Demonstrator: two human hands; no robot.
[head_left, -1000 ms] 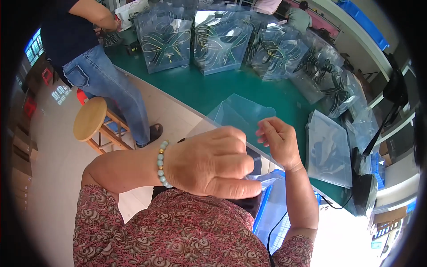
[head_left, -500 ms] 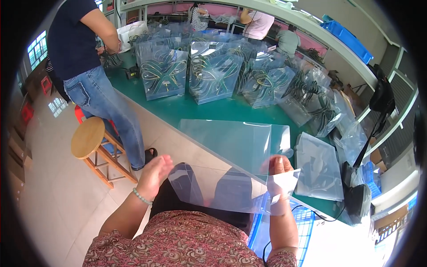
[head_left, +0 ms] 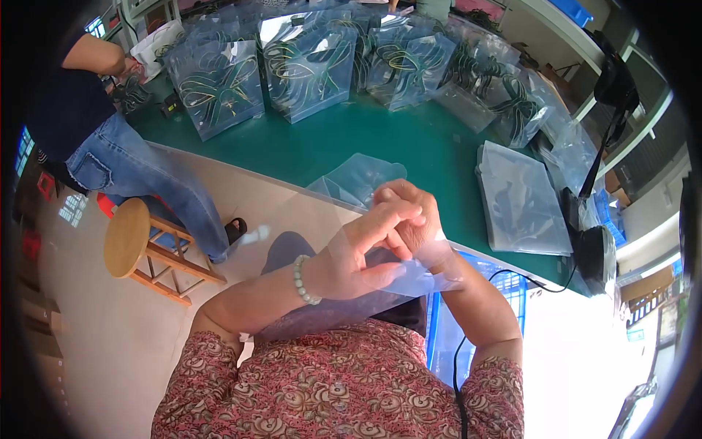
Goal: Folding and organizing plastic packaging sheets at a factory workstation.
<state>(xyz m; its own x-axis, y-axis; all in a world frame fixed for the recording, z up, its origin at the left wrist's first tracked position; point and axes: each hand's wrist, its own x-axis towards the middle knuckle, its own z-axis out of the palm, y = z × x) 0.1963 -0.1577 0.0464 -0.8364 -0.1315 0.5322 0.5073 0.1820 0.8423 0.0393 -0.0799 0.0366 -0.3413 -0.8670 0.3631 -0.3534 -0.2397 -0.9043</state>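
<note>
A clear, folded plastic sheet (head_left: 362,175) is in front of me, reaching from the table edge down across my lap. My right hand (head_left: 414,223) has its fingers curled on it, and part of the plastic lies over that wrist. Reaching across from the left, my left hand (head_left: 358,249) rests against the right hand and the sheet, thumb and fingers apart. Overlapping hands partly hide the sheet's middle. A pale beaded bracelet (head_left: 301,279) circles my left wrist.
Clear plastic bags (head_left: 311,69) with dark green cords stand along the green table (head_left: 292,157). A stack of flat clear sheets (head_left: 523,197) lies at right, above a blue basket (head_left: 482,271). A person (head_left: 80,110) stands left, by a wooden stool (head_left: 128,238).
My left hand has swung right and now meets my right hand. The sheet has folded inward, and my right hand has moved left and upward. The view has shifted downward.
</note>
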